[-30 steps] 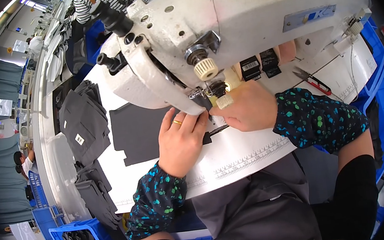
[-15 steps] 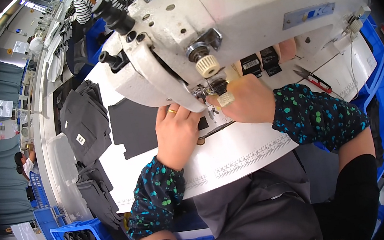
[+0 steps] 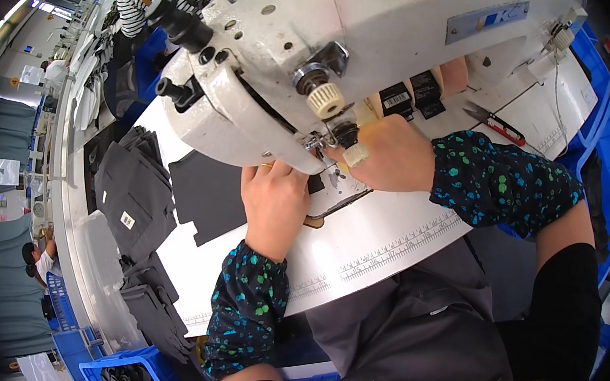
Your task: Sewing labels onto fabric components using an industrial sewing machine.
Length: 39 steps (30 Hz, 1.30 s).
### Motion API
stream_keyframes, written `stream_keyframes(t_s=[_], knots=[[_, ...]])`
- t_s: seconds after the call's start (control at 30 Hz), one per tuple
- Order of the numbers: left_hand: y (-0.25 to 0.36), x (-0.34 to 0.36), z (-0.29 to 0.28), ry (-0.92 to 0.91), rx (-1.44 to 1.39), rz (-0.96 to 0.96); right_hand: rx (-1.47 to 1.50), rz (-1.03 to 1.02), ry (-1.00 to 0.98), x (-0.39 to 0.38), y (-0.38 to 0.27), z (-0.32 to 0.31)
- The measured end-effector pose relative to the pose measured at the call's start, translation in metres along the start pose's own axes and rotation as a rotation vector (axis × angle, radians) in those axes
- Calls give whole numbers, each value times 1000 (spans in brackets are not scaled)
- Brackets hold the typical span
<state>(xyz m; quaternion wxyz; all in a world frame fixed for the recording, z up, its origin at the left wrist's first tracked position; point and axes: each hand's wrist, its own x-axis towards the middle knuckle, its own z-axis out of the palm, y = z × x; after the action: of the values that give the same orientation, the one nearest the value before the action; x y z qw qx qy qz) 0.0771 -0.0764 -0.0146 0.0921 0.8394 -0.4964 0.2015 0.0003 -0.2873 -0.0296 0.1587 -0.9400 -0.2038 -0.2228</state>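
A white sewing machine [image 3: 368, 23] reaches over the white work table, its needle area between my two hands. My left hand [image 3: 274, 208] lies on a dark grey fabric piece [image 3: 206, 195], fingers stretched forward and a ring on one. The machine head hides the tips of those fingers. Beside the presser foot [image 3: 317, 143], my right hand [image 3: 394, 156] is closed, thumb and fingertips tucked in toward the needle. What it pinches, if anything, is hidden behind the machine's knob [image 3: 355, 155] and the hand itself.
Stacked dark grey fabric pieces [image 3: 134, 196] lie at the left. Red-handled thread snips [image 3: 496, 125] and black labels [image 3: 397, 101] are on the right. A blue crate [image 3: 101, 362] of dark pieces stands lower left. Printed rulers [image 3: 403, 245] run along the front edge.
My left hand has shifted slightly left and away from me, and the grey fabric has slid a little the same way. My right hand has hardly moved beside the needle.
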Motion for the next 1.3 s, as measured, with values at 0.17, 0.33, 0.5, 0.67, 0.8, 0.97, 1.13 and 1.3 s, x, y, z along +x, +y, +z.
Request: stream_keyframes(t_s=[0.17,0.33,0.5,0.67,0.8,0.97,1.13,1.3], knots=[[-1,-1,2,-36,2,-35,-3,-6,-3,-1,1,-2],[-1,-2,0,-32,-6,-27,-46,-31,-41,0,0,-3],[-4,-2,-2,-15,-115,-59,-34,-29,-30,-3,-1,-2],[-27,-10,-9,-73,-329,-270,-3,-116,-71,-10,-2,-1],[-16,-12,-25,-218,-228,-168,181,-282,-80,-11,-9,-1],[20,-20,-56,-369,152,-271,279,-328,-103,-13,-10,-1],[-5,-18,-48,-196,100,-175,239,-334,-159,-13,-11,-1],[-32,2,-29,-161,-184,-277,249,-345,-162,-13,-13,0]])
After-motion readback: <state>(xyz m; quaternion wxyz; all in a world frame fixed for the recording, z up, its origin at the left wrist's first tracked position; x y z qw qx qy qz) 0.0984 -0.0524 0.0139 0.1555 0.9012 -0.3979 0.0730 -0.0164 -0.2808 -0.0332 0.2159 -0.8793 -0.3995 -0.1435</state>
